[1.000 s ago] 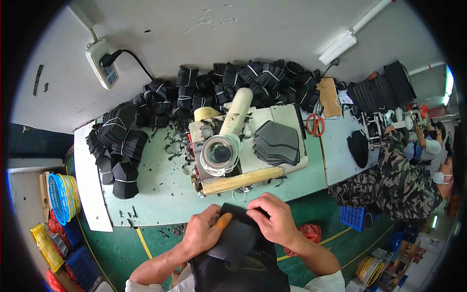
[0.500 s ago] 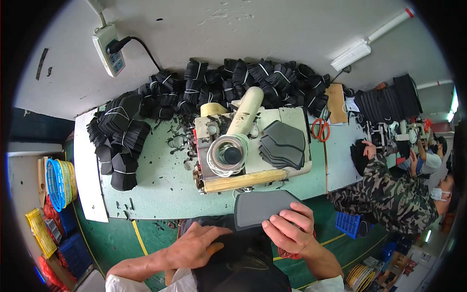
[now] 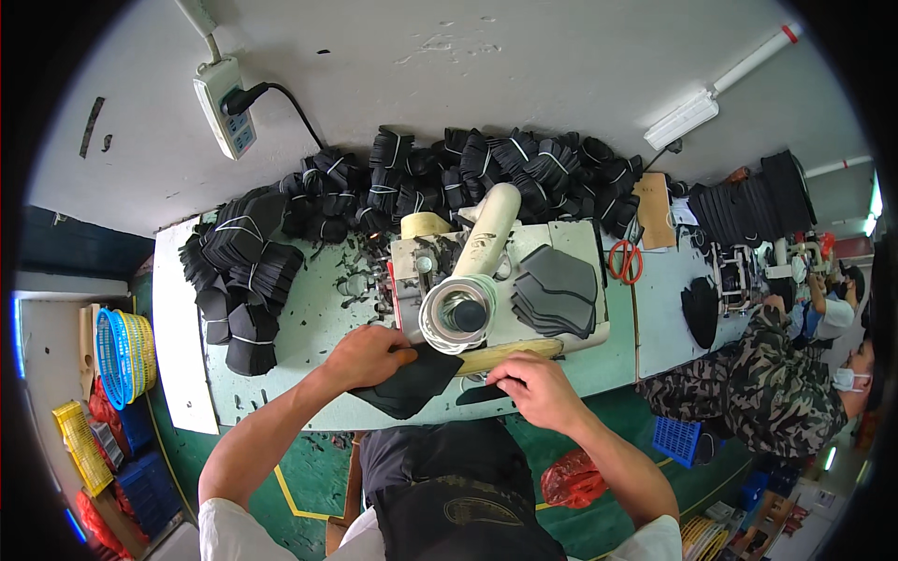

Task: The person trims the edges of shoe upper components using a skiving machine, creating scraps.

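My left hand (image 3: pixel 372 357) is closed on several dark, flat foam-like pieces (image 3: pixel 419 381) at the front left of a cream-coloured machine (image 3: pixel 486 234). Between the pinched fingers of my right hand (image 3: pixel 541 391) is another dark flat piece (image 3: pixel 480 395), seen almost edge-on, just in front of the machine's wooden front strip (image 3: pixel 513 355). A fanned stack of dark grey pieces (image 3: pixel 558 292) lies on the right of the machine bed. White cord or tubing (image 3: pixel 438 327) loops round the near end of the machine's arm.
Bundles of black pieces tied with white bands (image 3: pixel 383 192) line the wall; more bundles (image 3: pixel 245 243) stand left. Orange-handled scissors (image 3: pixel 625 262) lie right of the machine. Black scraps (image 3: pixel 351 257) litter the table. A person in camouflage (image 3: pixel 758 393) sits at the right.
Both hands have moved forward to the machine's front edge. My left hand, empty before, now grips dark pieces. The grey piece my right hand held face-up is now replaced by an edge-on dark piece.
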Tool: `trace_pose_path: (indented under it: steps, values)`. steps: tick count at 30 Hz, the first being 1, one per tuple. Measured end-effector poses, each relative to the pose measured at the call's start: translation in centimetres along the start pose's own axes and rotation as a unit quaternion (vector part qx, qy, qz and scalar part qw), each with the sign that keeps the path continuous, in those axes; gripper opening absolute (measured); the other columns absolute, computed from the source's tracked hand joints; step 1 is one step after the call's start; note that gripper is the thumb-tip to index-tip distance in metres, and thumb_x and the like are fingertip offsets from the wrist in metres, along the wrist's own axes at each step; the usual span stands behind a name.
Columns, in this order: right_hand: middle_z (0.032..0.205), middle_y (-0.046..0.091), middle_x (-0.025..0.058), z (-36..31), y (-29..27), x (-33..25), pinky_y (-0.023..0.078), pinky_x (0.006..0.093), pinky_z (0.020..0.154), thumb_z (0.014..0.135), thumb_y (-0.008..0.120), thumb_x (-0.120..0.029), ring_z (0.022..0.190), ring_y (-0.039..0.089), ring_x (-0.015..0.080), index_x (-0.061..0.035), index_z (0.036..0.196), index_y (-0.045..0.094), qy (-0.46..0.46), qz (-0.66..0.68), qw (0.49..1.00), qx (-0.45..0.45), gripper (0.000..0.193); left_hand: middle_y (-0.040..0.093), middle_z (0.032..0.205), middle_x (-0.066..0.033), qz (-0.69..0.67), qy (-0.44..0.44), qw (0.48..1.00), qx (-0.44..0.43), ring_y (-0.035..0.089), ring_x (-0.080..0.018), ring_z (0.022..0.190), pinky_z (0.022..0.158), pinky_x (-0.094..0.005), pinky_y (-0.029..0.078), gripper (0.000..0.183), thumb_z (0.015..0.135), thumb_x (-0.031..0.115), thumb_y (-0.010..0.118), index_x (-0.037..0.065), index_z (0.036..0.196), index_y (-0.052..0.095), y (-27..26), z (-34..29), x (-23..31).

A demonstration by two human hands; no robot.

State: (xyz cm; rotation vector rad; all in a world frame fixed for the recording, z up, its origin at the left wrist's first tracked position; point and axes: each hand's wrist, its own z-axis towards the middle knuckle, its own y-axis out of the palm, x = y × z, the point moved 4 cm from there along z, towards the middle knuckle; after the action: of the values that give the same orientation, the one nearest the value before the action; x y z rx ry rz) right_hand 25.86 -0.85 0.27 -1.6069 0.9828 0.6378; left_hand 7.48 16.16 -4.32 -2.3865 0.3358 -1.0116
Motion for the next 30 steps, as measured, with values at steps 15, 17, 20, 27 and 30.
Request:
trace_pose_path:
  steps: [15,17,20,27,30]
  values:
    - [0.094,0.057,0.0097,4.4,0.0,-0.4,0.046,0.0424,0.083,0.071,0.063,0.003,0.092,0.054,0.0306,-0.005,0.092,0.06,-0.047,-0.235,0.969,0.06,0.023,0.067,0.106,-0.0175,0.022,0.124,0.991,-0.035,0.064,-0.0368,0.097,0.086,-0.0445,0.05,0.032,0.091,0.03,0.054,0.008,0.112,0.063,0.7,2.1,1.1]
    - [0.092,0.058,0.0093,4.0,-0.2,-0.5,0.046,0.0417,0.083,0.072,0.063,0.002,0.092,0.055,0.0302,-0.0056,0.093,0.061,-0.04,-0.257,0.964,0.064,0.022,0.067,0.107,-0.0165,-0.016,0.097,0.994,-0.055,0.064,-0.0364,0.097,0.085,-0.0436,0.05,0.032,0.09,0.031,0.055,0.01,0.112,0.064,-0.4,0.4,1.1]
    - [0.091,0.058,0.0082,3.5,-0.8,0.5,0.046,0.0415,0.082,0.072,0.062,0.001,0.093,0.056,0.0293,-0.0069,0.093,0.063,-0.017,-0.25,0.967,0.043,0.022,0.069,0.102,-0.0147,-0.013,0.036,0.997,-0.068,0.064,-0.0362,0.093,0.082,-0.0422,0.05,0.031,0.089,0.033,0.059,0.014,0.111,0.066,-0.7,-0.5,1.8]
    - [0.111,0.056,0.0096,3.4,-2.7,-0.6,0.045,0.041,0.092,0.075,0.061,0.0,0.106,0.055,0.0301,-0.0088,0.097,0.066,-0.025,-0.128,0.986,-0.1,0.025,0.071,0.093,-0.0133,0.099,-0.01,0.994,0.041,0.065,-0.0373,0.092,0.084,-0.0457,0.051,0.033,0.086,0.037,0.059,0.013,0.105,0.069,0.6,1.9,1.0]
    - [0.115,0.056,0.0135,4.4,-0.9,-0.4,0.046,0.0391,0.091,0.073,0.06,0.001,0.107,0.053,0.0303,-0.0081,0.096,0.066,-0.073,-0.157,0.985,-0.016,0.026,0.07,0.097,-0.0144,0.125,0.002,0.992,0.023,0.064,-0.038,0.096,0.089,-0.0458,0.05,0.032,0.088,0.035,0.056,0.011,0.106,0.068,0.3,2.9,2.1]
